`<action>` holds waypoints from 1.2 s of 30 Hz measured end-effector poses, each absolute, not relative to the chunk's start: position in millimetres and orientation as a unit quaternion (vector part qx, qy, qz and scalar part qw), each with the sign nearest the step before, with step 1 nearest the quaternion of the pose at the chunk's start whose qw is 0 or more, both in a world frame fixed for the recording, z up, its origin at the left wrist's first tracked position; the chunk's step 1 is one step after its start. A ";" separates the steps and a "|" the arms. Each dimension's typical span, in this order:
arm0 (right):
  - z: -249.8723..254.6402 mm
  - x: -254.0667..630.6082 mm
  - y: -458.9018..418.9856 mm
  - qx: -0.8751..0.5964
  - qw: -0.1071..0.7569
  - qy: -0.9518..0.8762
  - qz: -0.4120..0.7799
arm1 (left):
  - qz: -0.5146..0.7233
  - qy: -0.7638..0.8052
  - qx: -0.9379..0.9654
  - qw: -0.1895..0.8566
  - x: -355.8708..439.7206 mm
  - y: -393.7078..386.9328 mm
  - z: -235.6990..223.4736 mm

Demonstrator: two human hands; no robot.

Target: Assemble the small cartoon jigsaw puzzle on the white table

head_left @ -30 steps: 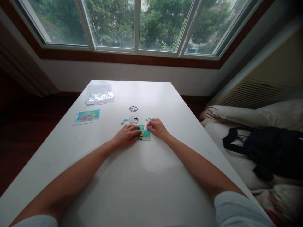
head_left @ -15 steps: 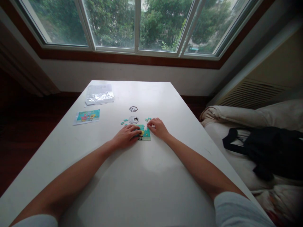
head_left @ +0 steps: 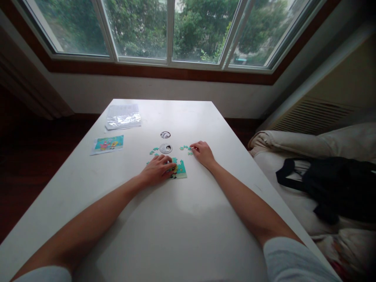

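Observation:
A partly assembled jigsaw puzzle (head_left: 181, 169), green with a yellow cartoon figure, lies on the white table. My left hand (head_left: 158, 169) rests over its left part with the fingers spread, hiding that side. To the upper right, my right hand (head_left: 202, 152) is closed in a pinch at a small green puzzle piece (head_left: 190, 148), partly covered by the fingertips. Several loose pieces (head_left: 183, 147) lie just left of those fingers. More loose pieces (head_left: 154, 150) sit beyond my left hand.
Two round picture discs (head_left: 165, 148) lie beyond the puzzle. On the table's left are a colourful cartoon picture sheet (head_left: 108, 144) and clear plastic packaging (head_left: 123, 116). A sofa (head_left: 270, 156) with dark clothing (head_left: 340, 188) stands at the right, below a window.
My right hand has moved from the puzzle's right edge up and right to the loose pieces. More of the pieces there show now. The puzzle has shifted slightly nearer under my left hand.

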State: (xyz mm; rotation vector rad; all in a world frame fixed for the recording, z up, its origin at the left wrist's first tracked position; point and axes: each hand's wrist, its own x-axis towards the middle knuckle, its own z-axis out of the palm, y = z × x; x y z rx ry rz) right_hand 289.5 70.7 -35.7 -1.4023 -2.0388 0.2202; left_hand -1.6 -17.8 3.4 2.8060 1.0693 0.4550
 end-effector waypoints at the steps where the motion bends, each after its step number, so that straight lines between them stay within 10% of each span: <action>1: -35.8 288.9 70.2 -0.534 0.322 -0.777 0.083 | 0.151 0.356 0.921 0.049 -1.5 -17.7 3.1; 36: -33.7 286.4 65.8 -0.538 0.313 -0.779 0.081 | 0.166 0.560 0.811 -0.025 -48.4 16.6 3.1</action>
